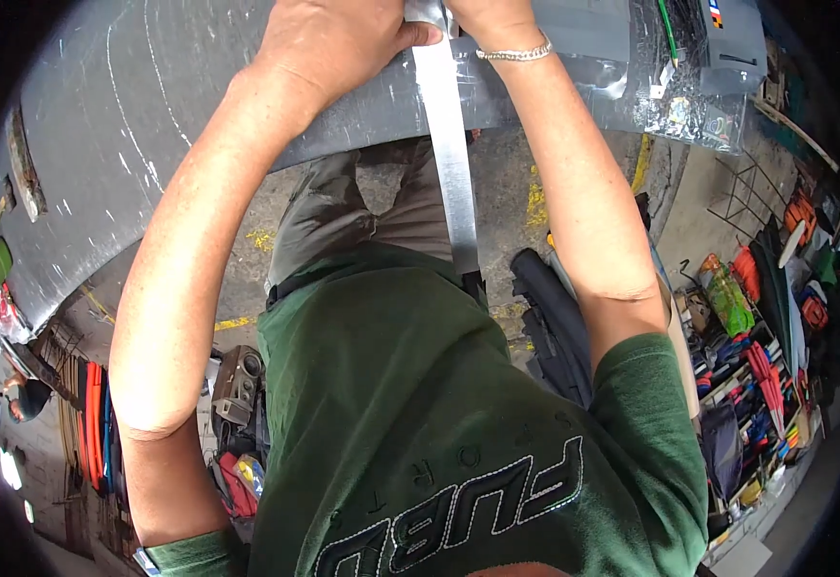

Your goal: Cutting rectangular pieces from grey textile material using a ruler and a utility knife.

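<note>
A long, flat, silvery metal strip [447, 144] runs from the top edge of the view, over the near edge of a scratched grey worktop [218, 87], down in front of my waist. Its lower end is dark. My left hand [333, 38] is closed at the strip's upper part, its thumb laid across the metal; the other fingers are mostly out of view. Close by on the strip's right side is my right hand [493, 17], a bracelet [516, 53] at its wrist. The top edge of the picture cuts off its fingers, so their grip is hidden.
On the worktop's right lie a green pencil [668, 29] and a clear plastic packet [694, 120]. A weathered wood piece [25, 163] sits at the far left. Dark rolled material [550, 308] stands beside my right side. Cluttered shelves [747, 404] fill the right.
</note>
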`<state>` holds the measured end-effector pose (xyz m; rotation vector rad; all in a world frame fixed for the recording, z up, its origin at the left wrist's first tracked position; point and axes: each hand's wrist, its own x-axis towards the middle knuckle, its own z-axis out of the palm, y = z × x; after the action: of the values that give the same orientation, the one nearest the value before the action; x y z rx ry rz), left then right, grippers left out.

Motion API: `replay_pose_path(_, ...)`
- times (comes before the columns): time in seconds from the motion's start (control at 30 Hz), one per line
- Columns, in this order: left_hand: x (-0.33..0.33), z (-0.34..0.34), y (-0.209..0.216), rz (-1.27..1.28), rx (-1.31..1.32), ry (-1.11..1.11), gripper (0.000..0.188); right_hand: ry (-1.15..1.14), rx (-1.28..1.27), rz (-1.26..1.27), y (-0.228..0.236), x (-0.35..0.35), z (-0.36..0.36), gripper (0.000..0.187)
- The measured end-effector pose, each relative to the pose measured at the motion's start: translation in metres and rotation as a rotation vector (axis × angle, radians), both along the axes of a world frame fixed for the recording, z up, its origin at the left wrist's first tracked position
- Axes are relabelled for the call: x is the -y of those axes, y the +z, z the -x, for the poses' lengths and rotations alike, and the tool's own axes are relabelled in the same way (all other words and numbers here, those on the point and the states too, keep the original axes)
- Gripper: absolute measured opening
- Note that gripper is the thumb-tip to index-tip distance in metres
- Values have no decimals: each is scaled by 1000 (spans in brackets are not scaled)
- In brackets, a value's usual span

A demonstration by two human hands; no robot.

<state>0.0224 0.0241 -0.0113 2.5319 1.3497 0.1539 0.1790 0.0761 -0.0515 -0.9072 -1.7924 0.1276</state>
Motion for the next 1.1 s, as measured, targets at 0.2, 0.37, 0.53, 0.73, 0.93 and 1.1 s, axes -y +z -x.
replay_pose_path(0.2, -1, 4, -4, -60, -36, -43, 51, -73, 99, -229, 22, -2, 4, 52)
replay_pose_path(0.37, 1, 9, -4, -19, -65, -23, 52, 12, -498, 1191, 75, 7, 13, 40)
replay_pose_path(0.53, -2, -27, 57, 255, -225, 153, 94, 19, -111, 107, -3, -4, 1, 33)
replay_pose_path(0.73, 0, -11, 31, 205, -197, 127, 95, 178, -995, 940, 61, 22, 11, 37)
replay_pose_path(0.93, -1, 21, -22, 114, 666, -67, 88, -250, -447, 969, 120, 93, -32, 50)
replay_pose_path(1.1, -2, 11, 37, 112, -103, 43, 69, -418, -135, 1498, 65, 203, -42, 64)
